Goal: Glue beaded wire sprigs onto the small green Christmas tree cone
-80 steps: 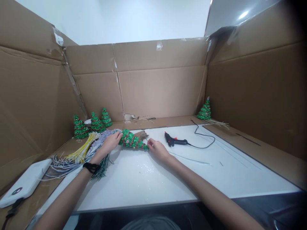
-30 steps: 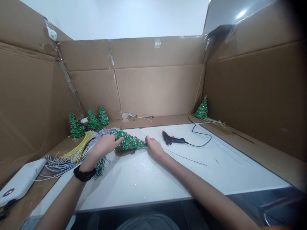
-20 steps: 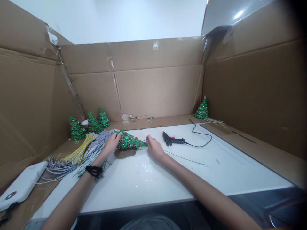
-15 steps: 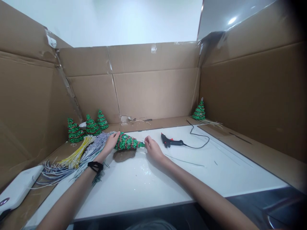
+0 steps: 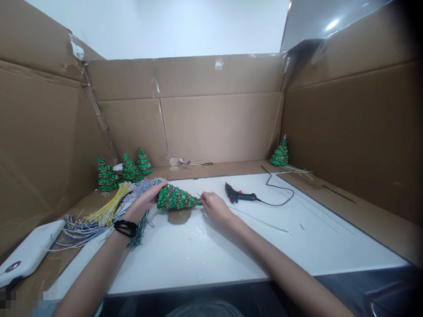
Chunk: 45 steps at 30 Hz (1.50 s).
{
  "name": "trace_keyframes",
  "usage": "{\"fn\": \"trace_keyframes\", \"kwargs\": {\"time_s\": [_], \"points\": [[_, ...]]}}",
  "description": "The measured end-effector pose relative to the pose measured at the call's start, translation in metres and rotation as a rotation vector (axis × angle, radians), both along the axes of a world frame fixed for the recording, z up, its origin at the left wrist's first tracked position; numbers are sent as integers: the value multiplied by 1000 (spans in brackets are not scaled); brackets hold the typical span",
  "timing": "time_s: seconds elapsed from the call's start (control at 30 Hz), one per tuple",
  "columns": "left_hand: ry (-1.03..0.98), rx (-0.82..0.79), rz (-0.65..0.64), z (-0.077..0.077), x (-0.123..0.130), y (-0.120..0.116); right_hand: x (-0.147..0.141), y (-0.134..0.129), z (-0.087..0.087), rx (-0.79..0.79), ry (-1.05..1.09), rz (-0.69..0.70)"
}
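Note:
A small green Christmas tree [image 5: 176, 197] with red trim lies on its side in the air above the white board, its tip toward the right. My left hand [image 5: 147, 197] is closed around the wide base end, its fingers partly hidden behind the tree. At the tip, my right hand [image 5: 213, 205] pinches with thumb and fingers, and a thin strand shows beside the fingertips. Beneath the tree sits a round brown piece [image 5: 179, 216], partly covered by it. Bundles of white and green wires [image 5: 140, 233] lie below my left hand.
A black glue gun [image 5: 240, 194] with a cord lies right of my hands. Several finished trees [image 5: 131, 169] stand at the back left, another tree [image 5: 280, 152] at the back right. Yellow-tied strands [image 5: 112, 204] and a white device [image 5: 31, 251] are at left. Cardboard walls [image 5: 218, 123] surround the board.
The view has shifted slightly. My left hand has turned on the base, with the tree rotated a little. My right hand stays at the tip, its fingers more curled.

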<state>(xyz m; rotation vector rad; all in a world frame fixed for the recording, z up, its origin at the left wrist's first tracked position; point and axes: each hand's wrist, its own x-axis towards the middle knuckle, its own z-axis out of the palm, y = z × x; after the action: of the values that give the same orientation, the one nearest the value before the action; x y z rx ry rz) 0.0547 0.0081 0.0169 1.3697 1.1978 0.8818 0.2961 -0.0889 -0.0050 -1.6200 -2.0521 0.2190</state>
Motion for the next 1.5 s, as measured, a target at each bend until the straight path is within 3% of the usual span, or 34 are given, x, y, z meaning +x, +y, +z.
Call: {"fn": "trace_keyframes", "kwargs": {"time_s": [0.13, 0.37, 0.7, 1.03, 1.5], "points": [[-118, -66, -3, 2, 6, -6, 1, 1, 0, 12, -70, -24], [-93, -123, 45, 10, 15, -21, 3, 10, -9, 16, -52, -96], [-81, -197, -27, -1, 9, -10, -1, 13, -10, 7, -35, -106], [-43, -133, -89, 0, 8, -14, -6, 15, -12, 36, -151, -126], [-92, -162, -127, -3, 8, -16, -10, 15, -9, 30, -168, -147]]}}
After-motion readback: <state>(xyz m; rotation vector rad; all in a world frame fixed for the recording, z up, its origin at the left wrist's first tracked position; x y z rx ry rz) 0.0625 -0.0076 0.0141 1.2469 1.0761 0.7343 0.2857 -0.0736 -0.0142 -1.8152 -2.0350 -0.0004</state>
